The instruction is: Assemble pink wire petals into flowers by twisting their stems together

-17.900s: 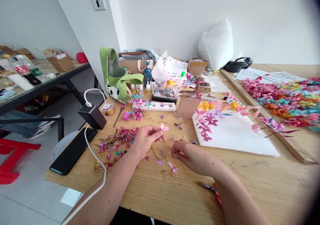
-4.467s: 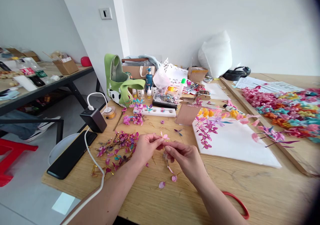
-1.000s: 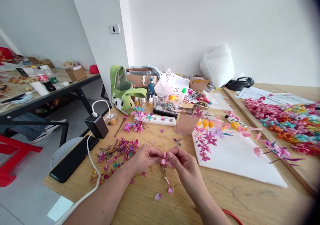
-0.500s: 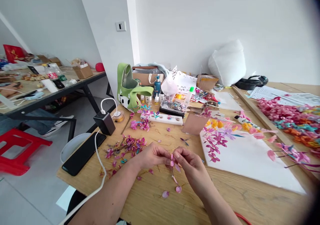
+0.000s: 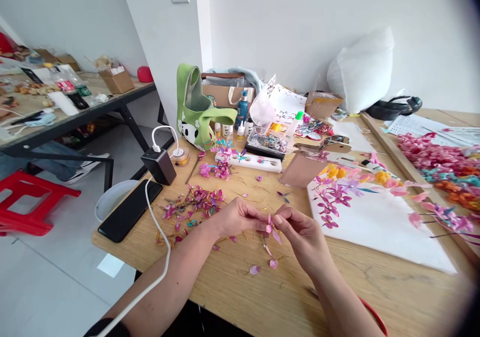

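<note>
Between my two hands, over the wooden table [image 5: 232, 282], is a small pink flower [image 5: 269, 223] with separate petals. My left hand [image 5: 243, 218] pinches it from the left, fingers closed. From the other side, the thumb and fingers of my right hand [image 5: 298, 232] are pressed together on it. Just below lie loose pink petals [image 5: 254, 270] on thin wires. A heap of magenta wired petals [image 5: 200, 202] spreads beyond my left forearm. Red-handled pliers or scissors [image 5: 375, 317] lie partly hidden under my right forearm.
A black phone [image 5: 129, 211] and a charger block [image 5: 159, 166] with a white cable are at the left. A white board [image 5: 378, 237] with pink and orange flowers lies right. Behind stand a green panda bag [image 5: 197, 117], a white holder strip [image 5: 262, 164] and small bottles.
The view has tilted downward, so the table things sit higher in the picture. Both hands keep their pinch on the pink flower, with little visible change.
</note>
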Demonstrator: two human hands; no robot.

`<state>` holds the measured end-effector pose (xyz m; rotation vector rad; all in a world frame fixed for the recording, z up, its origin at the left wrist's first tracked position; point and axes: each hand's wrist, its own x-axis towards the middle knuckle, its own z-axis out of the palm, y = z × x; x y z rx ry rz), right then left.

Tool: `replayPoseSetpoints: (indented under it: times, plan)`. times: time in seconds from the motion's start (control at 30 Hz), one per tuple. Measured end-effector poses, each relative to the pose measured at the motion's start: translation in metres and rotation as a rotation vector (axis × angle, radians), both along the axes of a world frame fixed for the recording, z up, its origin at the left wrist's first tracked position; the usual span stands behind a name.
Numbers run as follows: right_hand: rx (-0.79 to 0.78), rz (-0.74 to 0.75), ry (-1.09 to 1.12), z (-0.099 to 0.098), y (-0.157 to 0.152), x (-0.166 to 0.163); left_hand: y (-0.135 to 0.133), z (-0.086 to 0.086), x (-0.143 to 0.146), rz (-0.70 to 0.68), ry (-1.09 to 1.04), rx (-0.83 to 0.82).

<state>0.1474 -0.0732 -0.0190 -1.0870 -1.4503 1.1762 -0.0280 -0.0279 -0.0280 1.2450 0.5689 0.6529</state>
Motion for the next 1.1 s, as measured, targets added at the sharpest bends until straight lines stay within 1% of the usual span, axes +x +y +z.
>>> replayPoseSetpoints:
  times: [0.13, 0.23, 0.3, 0.37, 0.43, 0.47, 0.53, 0.6, 0.67, 0.73, 0.8, 0.83, 0.9, 0.97, 1.03, 1.1]
  plan:
    - [-0.004, -0.008, -0.012, 0.000, 0.000, 0.001, -0.001, 0.000, 0.003, -0.012, -0.023, 0.007]
    - [-0.028, 0.035, 0.032, 0.000, 0.000, 0.001, -0.002, 0.004, 0.003, -0.017, -0.042, -0.020]
    - [-0.023, 0.021, 0.049, -0.001, 0.000, 0.002, -0.002, 0.007, 0.002, -0.001, -0.039, -0.042]
    - [-0.007, -0.059, 0.038, -0.001, 0.002, 0.005, -0.002, 0.009, 0.000, 0.061, -0.041, -0.048]
    - [-0.004, -0.134, -0.017, 0.000, 0.004, 0.010, 0.000, 0.008, -0.001, 0.181, -0.058, -0.028]
    - [-0.008, -0.137, -0.071, 0.001, 0.005, 0.012, 0.001, 0.006, -0.002, 0.246, -0.075, -0.016]
    - [-0.012, -0.053, -0.230, 0.003, 0.005, 0.016, 0.004, 0.004, -0.003, 0.355, -0.119, -0.007]
    - [0.029, 0.101, -0.411, 0.006, 0.004, 0.015, 0.007, 0.002, -0.003, 0.416, -0.154, -0.008]
    - [0.117, 0.272, -0.553, 0.008, 0.000, 0.010, 0.009, 0.001, -0.003, 0.456, -0.175, 0.015]
    - [0.199, 0.445, -0.633, 0.010, -0.006, 0.002, 0.010, 0.001, -0.003, 0.490, -0.184, 0.048]
    - [0.232, 0.594, -0.682, 0.009, -0.013, -0.007, 0.011, 0.002, -0.003, 0.526, -0.201, 0.054]
    - [0.235, 0.644, -0.708, 0.009, -0.016, -0.011, 0.011, 0.002, -0.003, 0.537, -0.210, 0.046]
    - [0.237, 0.690, -0.760, 0.006, -0.021, -0.018, 0.011, 0.002, -0.003, 0.550, -0.219, 0.027]
    - [0.238, 0.687, -0.787, 0.004, -0.023, -0.024, 0.010, 0.003, -0.001, 0.543, -0.205, 0.021]
    - [0.226, 0.644, -0.743, 0.001, -0.023, -0.026, 0.009, 0.003, -0.001, 0.531, -0.191, 0.021]
    - [0.149, 0.544, -0.609, 0.001, -0.020, -0.023, 0.008, 0.004, 0.000, 0.530, -0.192, 0.015]
